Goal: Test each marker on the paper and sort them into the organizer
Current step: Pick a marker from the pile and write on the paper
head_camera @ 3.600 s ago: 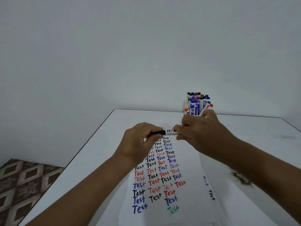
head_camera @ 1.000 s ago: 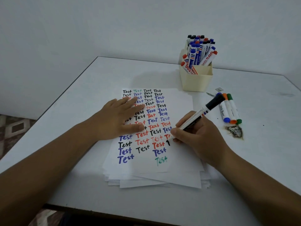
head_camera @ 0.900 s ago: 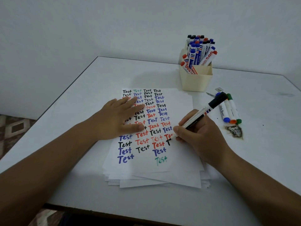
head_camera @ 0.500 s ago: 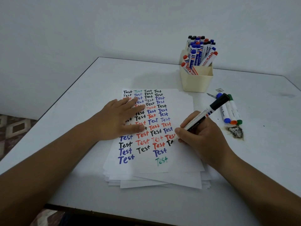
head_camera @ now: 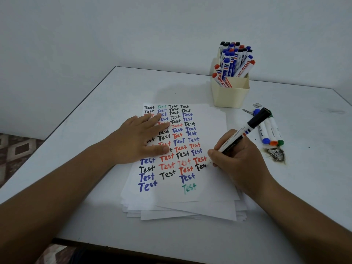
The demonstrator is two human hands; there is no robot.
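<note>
My right hand (head_camera: 236, 159) grips a black marker (head_camera: 245, 130), its cap stuck on the upper end and its tip touching the paper (head_camera: 209, 187) beside a half-written black word. My left hand (head_camera: 137, 140) lies flat on the sheet with fingers straight, covering part of the left columns. The top sheet of the stack is filled with rows of "Test" in black, blue, red and green. A cream organizer (head_camera: 230, 96) stands at the far right, packed with several capped markers (head_camera: 234, 58).
Three markers with blue, orange and green ends (head_camera: 270, 130) lie side by side on the table right of the paper. A dark burnt-looking mark (head_camera: 275, 153) is on the white table (head_camera: 76, 149) just below them. The table's left edge drops to a patterned floor.
The black marker, held in both hands 3.6 s ago, is now writing in my right hand. Over the last second its tip moved rightwards, adding black letters. My left hand stayed flat on the paper.
</note>
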